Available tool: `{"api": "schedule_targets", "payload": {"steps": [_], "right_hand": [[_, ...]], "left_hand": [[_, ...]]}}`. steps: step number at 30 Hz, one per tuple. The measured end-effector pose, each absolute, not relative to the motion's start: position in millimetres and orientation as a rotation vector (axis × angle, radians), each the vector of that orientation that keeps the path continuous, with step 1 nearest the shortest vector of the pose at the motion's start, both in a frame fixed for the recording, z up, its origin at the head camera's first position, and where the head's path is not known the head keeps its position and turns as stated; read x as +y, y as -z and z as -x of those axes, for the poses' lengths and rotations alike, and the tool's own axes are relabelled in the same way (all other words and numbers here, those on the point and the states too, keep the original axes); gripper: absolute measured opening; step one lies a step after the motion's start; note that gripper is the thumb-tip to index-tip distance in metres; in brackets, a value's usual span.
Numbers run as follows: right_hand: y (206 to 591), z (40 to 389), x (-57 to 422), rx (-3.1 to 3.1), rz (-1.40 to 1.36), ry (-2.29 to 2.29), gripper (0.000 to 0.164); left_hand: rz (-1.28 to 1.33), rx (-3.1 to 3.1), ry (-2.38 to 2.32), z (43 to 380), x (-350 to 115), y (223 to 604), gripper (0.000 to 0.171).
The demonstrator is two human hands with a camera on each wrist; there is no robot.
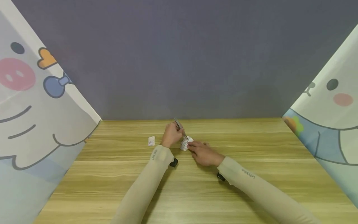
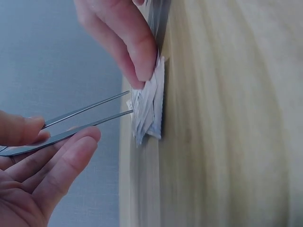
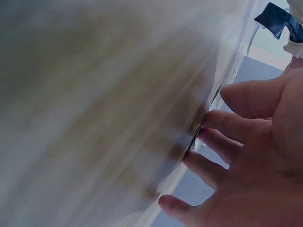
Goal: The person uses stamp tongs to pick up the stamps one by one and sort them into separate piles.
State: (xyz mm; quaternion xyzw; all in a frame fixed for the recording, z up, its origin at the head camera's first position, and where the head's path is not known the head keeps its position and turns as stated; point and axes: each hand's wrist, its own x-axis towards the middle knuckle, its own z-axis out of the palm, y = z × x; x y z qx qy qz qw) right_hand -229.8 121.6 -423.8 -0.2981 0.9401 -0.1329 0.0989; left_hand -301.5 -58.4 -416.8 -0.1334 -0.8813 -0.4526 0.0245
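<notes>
Near the far middle of the table, my left hand (image 1: 172, 134) holds a pair of metal tweezers (image 1: 178, 123) between thumb and fingers. In the left wrist view, the two tweezer arms (image 2: 109, 119) stand apart, their tips at the edge of a small pile of white printed paper packets (image 2: 152, 106). From the right, my right hand (image 1: 206, 154) rests its fingertips on that pile, fingers loosely extended. The right wrist view shows the right hand's palm side (image 3: 251, 161) with fingers spread against the table; the packets are mostly hidden there.
A separate small white packet (image 1: 151, 141) lies flat to the left of my left hand. Behind the wooden table (image 1: 195, 193) rises a grey panel (image 1: 179, 62). Cartoon-printed panels (image 1: 42, 124) flank both sides. A black wrist device (image 1: 174, 162) sits under the left sleeve.
</notes>
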Motion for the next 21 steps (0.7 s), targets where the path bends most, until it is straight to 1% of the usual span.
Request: {"api": "schedule_targets", "payload": {"steps": [16, 21], "right_hand": [[421.2, 229.7, 123.5, 2.752, 0.870, 0.362, 0.048], [423.8, 231.5, 127.3, 2.737, 0.881, 0.438, 0.047]], "left_hand": [[0.427, -2.752, 1.376, 298.5, -53.3, 407.6, 0.005], [0.434, -2.747, 1.346, 296.1, -51.4, 406.5, 0.006]]}}
